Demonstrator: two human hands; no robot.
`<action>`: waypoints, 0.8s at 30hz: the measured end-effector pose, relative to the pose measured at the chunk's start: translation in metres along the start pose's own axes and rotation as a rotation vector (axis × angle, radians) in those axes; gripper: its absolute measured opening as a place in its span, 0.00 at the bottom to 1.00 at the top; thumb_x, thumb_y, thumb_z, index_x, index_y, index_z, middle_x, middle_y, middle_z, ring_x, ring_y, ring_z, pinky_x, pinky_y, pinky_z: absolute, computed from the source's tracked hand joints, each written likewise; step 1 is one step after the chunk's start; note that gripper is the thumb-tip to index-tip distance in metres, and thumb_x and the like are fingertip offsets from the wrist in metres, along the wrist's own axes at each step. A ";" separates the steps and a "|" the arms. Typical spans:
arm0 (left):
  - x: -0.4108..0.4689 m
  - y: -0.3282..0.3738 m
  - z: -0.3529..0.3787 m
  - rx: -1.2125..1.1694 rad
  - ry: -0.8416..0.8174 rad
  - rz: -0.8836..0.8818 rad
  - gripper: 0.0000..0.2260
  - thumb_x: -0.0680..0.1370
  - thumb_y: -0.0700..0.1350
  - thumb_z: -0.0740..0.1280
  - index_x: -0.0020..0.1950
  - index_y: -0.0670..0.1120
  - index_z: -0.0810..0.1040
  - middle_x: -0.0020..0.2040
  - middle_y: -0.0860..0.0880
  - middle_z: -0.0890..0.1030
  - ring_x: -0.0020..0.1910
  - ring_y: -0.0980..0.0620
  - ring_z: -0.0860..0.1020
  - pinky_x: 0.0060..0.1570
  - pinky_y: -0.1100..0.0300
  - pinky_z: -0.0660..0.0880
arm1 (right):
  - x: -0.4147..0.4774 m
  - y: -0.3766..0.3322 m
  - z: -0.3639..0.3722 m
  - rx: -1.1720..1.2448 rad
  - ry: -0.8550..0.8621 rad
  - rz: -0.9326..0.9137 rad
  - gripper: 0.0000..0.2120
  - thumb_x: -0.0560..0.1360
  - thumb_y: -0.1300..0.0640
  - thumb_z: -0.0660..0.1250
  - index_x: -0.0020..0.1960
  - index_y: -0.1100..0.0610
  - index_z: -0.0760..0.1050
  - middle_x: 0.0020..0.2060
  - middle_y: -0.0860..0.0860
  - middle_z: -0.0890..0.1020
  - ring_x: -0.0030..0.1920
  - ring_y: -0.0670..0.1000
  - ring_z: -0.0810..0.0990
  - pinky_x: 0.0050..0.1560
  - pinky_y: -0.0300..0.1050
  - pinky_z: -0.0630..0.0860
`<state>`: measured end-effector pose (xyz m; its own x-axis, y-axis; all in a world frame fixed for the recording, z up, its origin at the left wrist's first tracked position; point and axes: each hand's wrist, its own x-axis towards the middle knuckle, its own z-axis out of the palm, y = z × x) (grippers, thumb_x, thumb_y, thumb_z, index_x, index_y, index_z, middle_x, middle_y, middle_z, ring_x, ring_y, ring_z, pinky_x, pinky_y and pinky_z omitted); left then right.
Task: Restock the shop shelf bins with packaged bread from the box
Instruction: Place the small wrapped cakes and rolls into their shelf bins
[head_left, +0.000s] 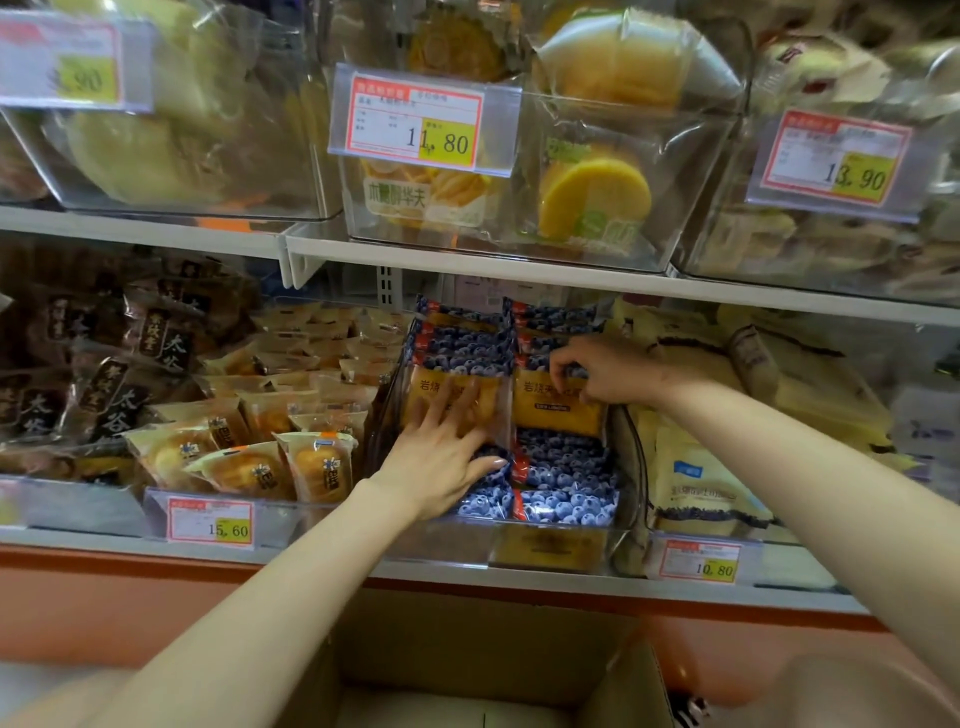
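- left hand (441, 447) is lying flat, fingers straight, pressing on the front blueberry bread pack (431, 384)
- right hand (602, 374) is pinching the top of the neighbouring pack (556, 410)
- both are standing in the clear bin (447, 540) on the lower shelf, with the cardboard box (467, 649) sitting open below

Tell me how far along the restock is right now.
Done: the middle bin holds two rows of blueberry bread packs. In hand: the left hand presses flat on the left row while the right hand pinches the top of the upright right pack. Left: the box below shows only bare cardboard in the part visible, so probably little remains.
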<state>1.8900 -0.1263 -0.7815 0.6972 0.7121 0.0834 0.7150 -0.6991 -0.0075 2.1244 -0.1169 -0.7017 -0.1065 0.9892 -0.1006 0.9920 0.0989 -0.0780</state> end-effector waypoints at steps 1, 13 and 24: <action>0.000 0.000 0.001 0.000 -0.003 -0.013 0.55 0.57 0.70 0.16 0.75 0.56 0.55 0.78 0.46 0.41 0.75 0.41 0.37 0.73 0.40 0.44 | -0.005 -0.002 0.001 -0.054 0.060 -0.003 0.15 0.70 0.65 0.69 0.42 0.45 0.73 0.57 0.47 0.71 0.58 0.51 0.70 0.51 0.46 0.69; 0.004 0.012 -0.008 0.032 0.020 -0.123 0.33 0.74 0.69 0.37 0.76 0.56 0.54 0.78 0.44 0.48 0.76 0.41 0.46 0.70 0.40 0.55 | -0.028 -0.040 0.065 -0.112 0.221 0.142 0.35 0.79 0.61 0.59 0.77 0.43 0.44 0.77 0.59 0.46 0.76 0.65 0.47 0.73 0.61 0.52; 0.001 0.008 -0.015 0.045 0.066 -0.088 0.35 0.73 0.67 0.36 0.76 0.53 0.53 0.76 0.45 0.55 0.75 0.42 0.54 0.70 0.45 0.59 | -0.033 -0.039 0.074 0.014 0.199 0.090 0.34 0.78 0.63 0.60 0.76 0.41 0.51 0.77 0.55 0.51 0.76 0.62 0.49 0.74 0.57 0.56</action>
<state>1.8959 -0.1322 -0.7670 0.6277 0.7637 0.1512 0.7759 -0.6295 -0.0416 2.0842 -0.1616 -0.7686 -0.0010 0.9960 0.0896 0.9958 0.0092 -0.0914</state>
